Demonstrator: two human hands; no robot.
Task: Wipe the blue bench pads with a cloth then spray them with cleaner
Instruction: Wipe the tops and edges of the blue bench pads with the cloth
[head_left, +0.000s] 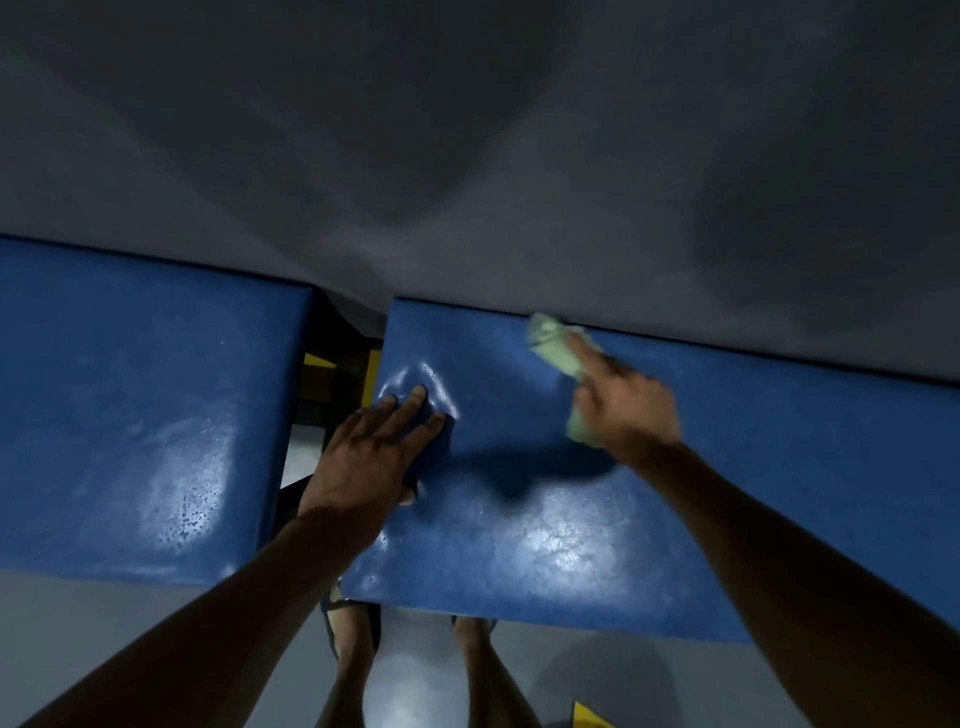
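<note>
Pale green cloth (558, 353) near the far edge of the right blue pad (545, 519), gripped in the right hand (631, 410) with forefinger extended. Left hand (371, 457), fingers straight, presses the pad's left edge. A second blue pad (130, 415) lies left, apart, both against a grey wall (467, 156).

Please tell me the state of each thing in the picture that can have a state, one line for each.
Right pad: under both hands, dented by the left fingers.
Left pad: untouched, glossy.
Cloth: crumpled, pressed on the right pad near its far edge.
Left hand: flat, pressing the right pad.
Right hand: holding the cloth, forefinger out, blurred.
</note>
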